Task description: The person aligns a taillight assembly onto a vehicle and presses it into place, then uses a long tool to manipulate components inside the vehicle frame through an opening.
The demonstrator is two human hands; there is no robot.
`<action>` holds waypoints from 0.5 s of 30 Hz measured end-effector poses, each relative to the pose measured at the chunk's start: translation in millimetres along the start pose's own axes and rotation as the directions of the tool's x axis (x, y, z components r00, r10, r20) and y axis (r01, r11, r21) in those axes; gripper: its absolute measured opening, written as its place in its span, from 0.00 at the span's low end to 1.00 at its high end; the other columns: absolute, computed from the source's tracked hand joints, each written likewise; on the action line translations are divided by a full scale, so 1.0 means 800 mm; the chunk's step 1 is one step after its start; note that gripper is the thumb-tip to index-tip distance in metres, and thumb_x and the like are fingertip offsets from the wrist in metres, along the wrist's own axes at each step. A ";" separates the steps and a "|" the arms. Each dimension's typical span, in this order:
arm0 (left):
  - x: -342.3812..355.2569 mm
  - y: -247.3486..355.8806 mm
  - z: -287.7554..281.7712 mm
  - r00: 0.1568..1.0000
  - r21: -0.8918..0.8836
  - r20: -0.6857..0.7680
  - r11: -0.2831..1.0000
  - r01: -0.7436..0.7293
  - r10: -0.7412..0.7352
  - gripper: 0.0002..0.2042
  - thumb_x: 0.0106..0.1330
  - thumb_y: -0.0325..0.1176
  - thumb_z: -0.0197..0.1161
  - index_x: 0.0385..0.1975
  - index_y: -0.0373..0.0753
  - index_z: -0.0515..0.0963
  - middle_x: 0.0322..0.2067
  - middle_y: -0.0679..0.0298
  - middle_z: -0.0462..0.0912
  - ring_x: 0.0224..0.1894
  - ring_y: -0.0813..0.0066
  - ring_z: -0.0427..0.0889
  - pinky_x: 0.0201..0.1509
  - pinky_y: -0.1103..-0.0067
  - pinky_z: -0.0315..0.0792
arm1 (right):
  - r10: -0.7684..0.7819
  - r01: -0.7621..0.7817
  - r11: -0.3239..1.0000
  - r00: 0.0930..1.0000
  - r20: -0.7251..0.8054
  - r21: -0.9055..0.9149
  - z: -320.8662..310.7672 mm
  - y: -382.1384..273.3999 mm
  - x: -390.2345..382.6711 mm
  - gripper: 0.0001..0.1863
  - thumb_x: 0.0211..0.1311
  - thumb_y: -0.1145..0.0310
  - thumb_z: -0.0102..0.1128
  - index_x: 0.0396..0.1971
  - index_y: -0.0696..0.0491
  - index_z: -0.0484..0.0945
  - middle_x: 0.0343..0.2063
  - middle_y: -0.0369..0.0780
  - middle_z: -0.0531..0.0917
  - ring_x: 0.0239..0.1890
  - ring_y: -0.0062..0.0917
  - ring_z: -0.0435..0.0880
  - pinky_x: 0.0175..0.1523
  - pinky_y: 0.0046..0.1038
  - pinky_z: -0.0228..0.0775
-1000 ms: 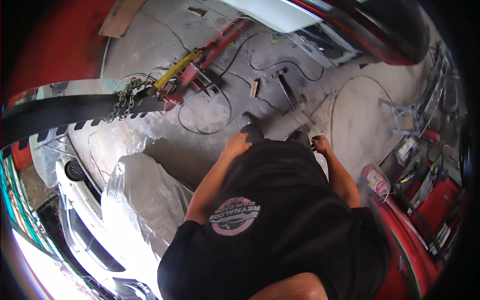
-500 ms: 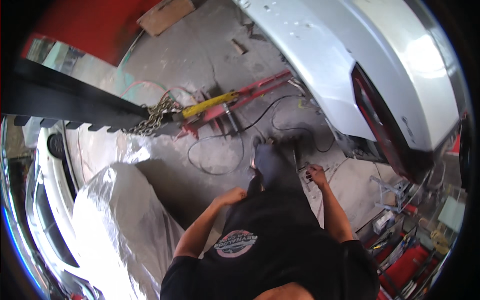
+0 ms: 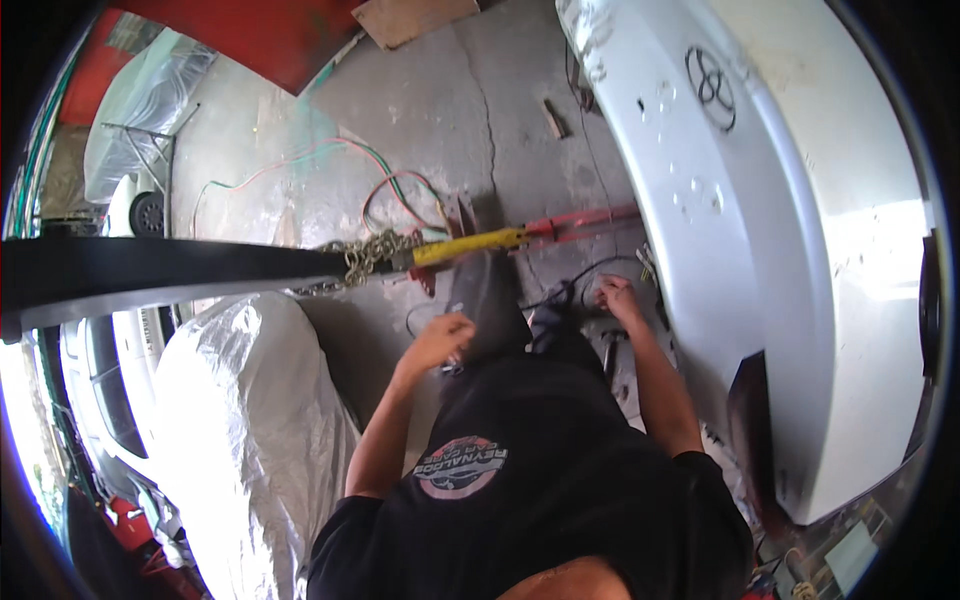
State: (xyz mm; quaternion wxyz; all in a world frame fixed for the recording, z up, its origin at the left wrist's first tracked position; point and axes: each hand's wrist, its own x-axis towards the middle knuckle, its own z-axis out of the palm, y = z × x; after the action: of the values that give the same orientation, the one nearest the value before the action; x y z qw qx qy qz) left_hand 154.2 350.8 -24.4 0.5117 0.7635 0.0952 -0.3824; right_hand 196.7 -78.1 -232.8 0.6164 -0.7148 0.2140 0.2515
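My left hand [image 3: 440, 340] hangs in front of my left thigh, its fingers loosely curled. A small shiny bit shows just below it; whether that is in the hand is unclear. My right hand [image 3: 616, 298] is held out at my right side with bent fingers, and anything inside them is hidden. Close to its right stands the silver car [image 3: 650, 190], with marks and small dents on its rear panel. Ahead of my legs a yellow cylinder [image 3: 468, 246] joins a red beam [image 3: 585, 222]. A metal chain [image 3: 372, 252] wraps the end of a black toothed post [image 3: 180, 265].
A thing under shiny plastic sheeting [image 3: 250, 420] stands close on my left, with a white car [image 3: 135, 330] beyond. Red and green hoses [image 3: 375, 165] curl over the cracked concrete floor [image 3: 430, 110]. A brown board [image 3: 415, 18] and small wood block [image 3: 553, 118] lie further off.
I have stepped forward and turned to the right; the black post, chain and yellow cylinder now sit closer to me. My left hand has swung forward from my hip. More of the silver car's rear shows.
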 end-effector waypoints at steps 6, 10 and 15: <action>0.061 0.148 -0.093 0.886 -0.110 -0.403 0.949 -0.296 0.229 0.08 0.73 0.32 0.60 0.44 0.35 0.81 0.28 0.66 0.82 0.28 0.83 0.80 0.31 0.83 0.74 | -0.233 0.214 0.957 0.969 0.079 0.196 0.046 -0.194 0.035 0.19 0.72 0.68 0.53 0.60 0.56 0.76 0.33 0.43 0.87 0.28 0.25 0.86 0.34 0.25 0.77; 0.150 0.239 -0.097 0.853 -0.015 -0.320 0.898 -0.440 0.412 0.09 0.72 0.30 0.60 0.46 0.33 0.80 0.29 0.64 0.82 0.30 0.80 0.80 0.34 0.80 0.76 | -0.187 0.165 0.940 0.981 0.049 0.298 0.045 -0.223 0.075 0.19 0.71 0.67 0.54 0.58 0.58 0.76 0.33 0.43 0.86 0.30 0.25 0.86 0.37 0.26 0.78; 0.284 0.277 -0.119 0.801 0.429 0.015 0.720 -0.546 0.599 0.16 0.70 0.37 0.61 0.51 0.33 0.80 0.38 0.53 0.85 0.41 0.57 0.86 0.48 0.70 0.78 | -0.114 0.109 0.920 0.993 -0.009 0.376 0.050 -0.307 0.100 0.19 0.71 0.63 0.56 0.56 0.58 0.77 0.33 0.41 0.86 0.33 0.25 0.86 0.40 0.28 0.80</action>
State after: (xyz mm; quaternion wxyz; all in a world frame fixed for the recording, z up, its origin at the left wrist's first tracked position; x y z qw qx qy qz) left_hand 475.9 274.9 -4.6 0.4245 0.8677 -0.1967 -0.1678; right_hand 406.8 -1.7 -97.2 0.7566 -0.5929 0.2129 0.1750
